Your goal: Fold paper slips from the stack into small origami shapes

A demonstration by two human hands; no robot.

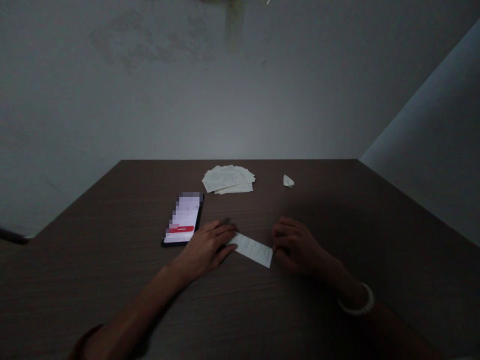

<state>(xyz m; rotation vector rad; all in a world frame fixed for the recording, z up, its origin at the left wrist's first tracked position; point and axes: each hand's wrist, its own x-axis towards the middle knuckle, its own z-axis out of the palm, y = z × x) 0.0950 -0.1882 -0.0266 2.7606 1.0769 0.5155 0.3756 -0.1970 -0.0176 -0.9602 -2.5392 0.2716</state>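
A narrow white paper slip (253, 248) with faint print lies flat on the dark wooden table (112, 280) between my hands. My left hand (208, 245) rests flat, fingers stretched out, with its fingertips on the slip's left end. My right hand (296, 244) sits at the slip's right end with fingers curled inward, touching its edge. A white bracelet (358, 304) circles my right wrist.
A phone (183, 219) with a lit screen lies just left of my left hand. A fanned pile of similar slips (228, 179) sits further back, with a small crumpled paper scrap (288, 181) to its right. Walls close off the table's far and right sides.
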